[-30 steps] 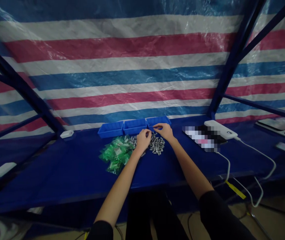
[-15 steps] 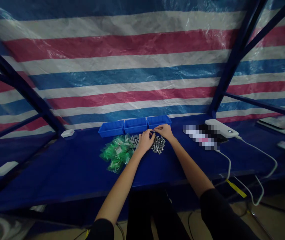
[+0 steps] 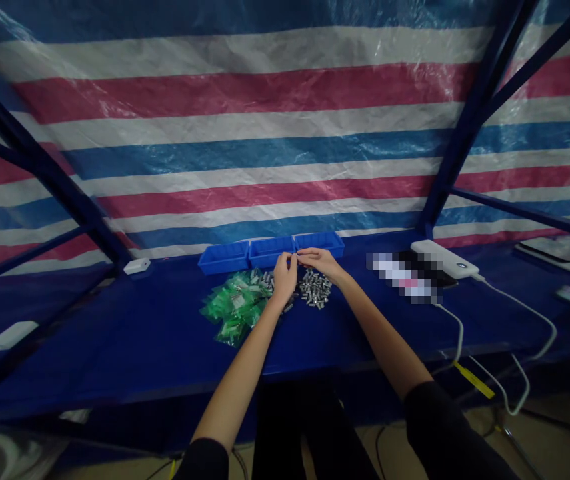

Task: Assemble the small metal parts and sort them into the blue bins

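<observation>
My left hand (image 3: 285,275) and my right hand (image 3: 321,263) meet at the fingertips, just in front of the middle blue bin (image 3: 271,250). Both are closed in a pinch; whatever lies between the fingers is too small to make out. Under and beside my right hand is a pile of small shiny metal cylinders (image 3: 315,290). More metal pieces (image 3: 267,280) lie left of my left hand, partly hidden by it. A heap of small clear and green plastic packets (image 3: 235,303) spreads further left on the blue table (image 3: 155,333).
A left blue bin (image 3: 225,259) and a right blue bin (image 3: 321,243) flank the middle one. To the right lie a white power bank (image 3: 445,259), a white cable (image 3: 515,303) and a scale (image 3: 562,255). White adapters (image 3: 137,266) sit at left. A striped tarp (image 3: 265,153) hangs behind.
My left hand has shifted slightly left and turned more upright. My right hand has moved left, so the fingertips now meet in front of the middle bin. More of the metal pile shows.
</observation>
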Tool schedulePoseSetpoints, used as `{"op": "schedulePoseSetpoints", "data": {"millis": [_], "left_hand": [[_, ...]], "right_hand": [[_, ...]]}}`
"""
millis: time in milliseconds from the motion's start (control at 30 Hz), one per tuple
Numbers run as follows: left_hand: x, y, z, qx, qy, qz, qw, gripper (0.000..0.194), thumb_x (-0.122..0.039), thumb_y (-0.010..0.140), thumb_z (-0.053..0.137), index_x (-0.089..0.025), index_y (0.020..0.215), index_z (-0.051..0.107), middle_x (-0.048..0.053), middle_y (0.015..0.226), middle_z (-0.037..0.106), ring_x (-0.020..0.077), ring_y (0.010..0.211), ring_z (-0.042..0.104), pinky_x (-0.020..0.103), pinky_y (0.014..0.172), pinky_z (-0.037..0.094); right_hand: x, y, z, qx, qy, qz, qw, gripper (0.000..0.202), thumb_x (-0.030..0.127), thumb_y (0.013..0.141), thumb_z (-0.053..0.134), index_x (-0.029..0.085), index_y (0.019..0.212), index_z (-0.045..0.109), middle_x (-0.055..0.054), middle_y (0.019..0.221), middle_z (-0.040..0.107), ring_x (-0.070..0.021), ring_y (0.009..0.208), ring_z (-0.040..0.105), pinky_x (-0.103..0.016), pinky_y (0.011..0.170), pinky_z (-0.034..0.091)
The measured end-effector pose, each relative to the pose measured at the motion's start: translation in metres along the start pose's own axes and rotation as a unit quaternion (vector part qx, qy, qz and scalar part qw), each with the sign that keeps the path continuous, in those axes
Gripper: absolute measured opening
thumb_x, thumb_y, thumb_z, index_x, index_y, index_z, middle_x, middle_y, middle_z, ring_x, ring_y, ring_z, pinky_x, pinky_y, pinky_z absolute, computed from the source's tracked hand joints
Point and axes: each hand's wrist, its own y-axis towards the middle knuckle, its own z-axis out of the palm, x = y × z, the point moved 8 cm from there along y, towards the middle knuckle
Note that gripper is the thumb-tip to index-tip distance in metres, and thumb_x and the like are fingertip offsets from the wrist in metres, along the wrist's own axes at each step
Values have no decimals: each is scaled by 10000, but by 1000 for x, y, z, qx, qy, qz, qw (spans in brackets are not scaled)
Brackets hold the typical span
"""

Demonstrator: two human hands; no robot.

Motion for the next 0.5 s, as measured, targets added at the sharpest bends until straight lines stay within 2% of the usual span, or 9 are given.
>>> {"op": "schedulePoseSetpoints", "data": {"millis": [67,167,233,300,400,500], "left_hand": [[0,0,0,-2,20,-4,1000,213,-315,886,375,-190,776,509,12,798,576,130,771,539,250,751,402],[0,-2,-1,0,78,-16,997,185,-307,873,388,-192,825,525,16,843,585,130,757,542,270,774,401],[0,-3,-3,1,129,-30,991,164,-289,862,397,-197,858,534,28,885,595,153,825,547,305,815,394],[-2,-4,-6,-1,187,-30,982,165,-274,851,408,-207,916,543,54,979,600,196,966,527,356,874,374],[-3,-4,-9,4,262,-9,965,279,-272,841,417,-216,1095,519,99,1254,504,257,1220,379,423,972,311],[3,-4,-5,41,301,-6,953,420,-294,849,393,-195,1255,432,105,1424,332,287,1344,196,462,1034,246]], "right_hand": [[0,2,-5,-13,-16,-5,1000,307,317,615,732,142,864,689,-54,753,710,-152,729,655,-280,724,518],[4,5,-18,-72,-34,-17,997,277,333,677,679,138,875,683,-75,803,714,-170,762,664,-294,729,528],[9,6,-23,-85,-29,-41,995,334,335,716,644,164,1003,652,-74,923,706,-175,855,658,-294,762,527],[14,8,-23,-71,-30,-70,995,417,323,737,622,200,1135,586,-63,1054,672,-173,951,633,-292,796,519],[19,7,-26,-74,-109,-118,984,388,282,740,603,196,1119,595,-64,1113,644,-169,944,625,-307,830,501],[23,1,-38,-144,-261,-157,942,285,219,741,564,176,1008,654,-80,1107,628,-145,787,626,-324,851,480]]}}
